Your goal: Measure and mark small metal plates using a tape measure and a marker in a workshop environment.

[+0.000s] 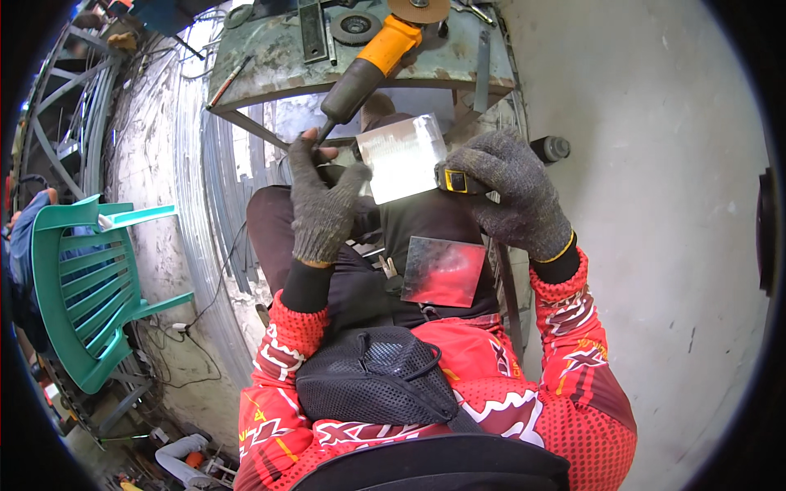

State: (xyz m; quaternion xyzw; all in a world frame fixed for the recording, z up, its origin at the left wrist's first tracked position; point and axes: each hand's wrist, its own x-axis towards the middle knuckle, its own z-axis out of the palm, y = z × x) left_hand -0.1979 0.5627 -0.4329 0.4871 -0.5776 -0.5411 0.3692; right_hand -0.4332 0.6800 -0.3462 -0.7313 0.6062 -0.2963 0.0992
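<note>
My left hand (326,204), in a grey knit glove with bare fingertips, is open, its thumb and fingers apart. The thumb tip lies close by the left edge of a shiny square metal plate (401,159); whether it touches cannot be told. My right hand (516,192), gloved too, is closed on a black and yellow tape measure (458,181) at the plate's right edge. Glare hides any tape blade across the plate. A second square metal plate (443,272), reflecting red, lies on my lap.
Ahead, a metal worktable (274,61) bears an orange angle grinder (390,47), a grinding disc (356,28) and a steel strip (483,69) over its edge. Metal bars (221,188) lie left on the floor. A green plastic chair (90,286) and another person (29,237) are farther left; a wall (655,204) stands right.
</note>
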